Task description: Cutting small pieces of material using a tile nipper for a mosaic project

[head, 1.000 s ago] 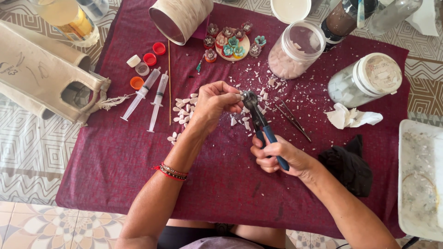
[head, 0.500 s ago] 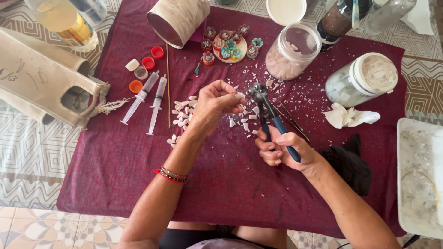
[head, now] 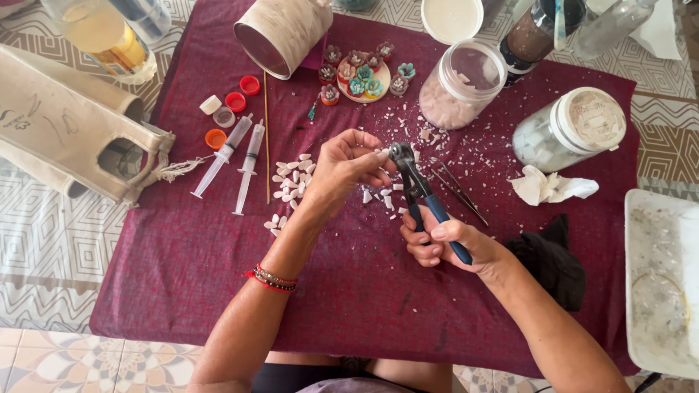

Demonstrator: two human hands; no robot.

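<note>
- Two syringes [head: 237, 160] lie on the maroon cloth [head: 182, 255].
- My left hand [head: 348, 169] pinches a small white chip at the nippers' head.
- My right hand [head: 444, 244] grips the blue-handled nippers [head: 419, 193].

On the maroon cloth [head: 182, 276], two syringes [head: 237, 156] lie near the left edge beside a thin wooden stick [head: 266, 138] and small coloured caps [head: 233, 109]. A tin can [head: 280, 33] lies tipped at the far edge. Two jars [head: 517, 109] stand toward the far right corner, with crumpled tissue [head: 550, 187] near the right edge.
</note>
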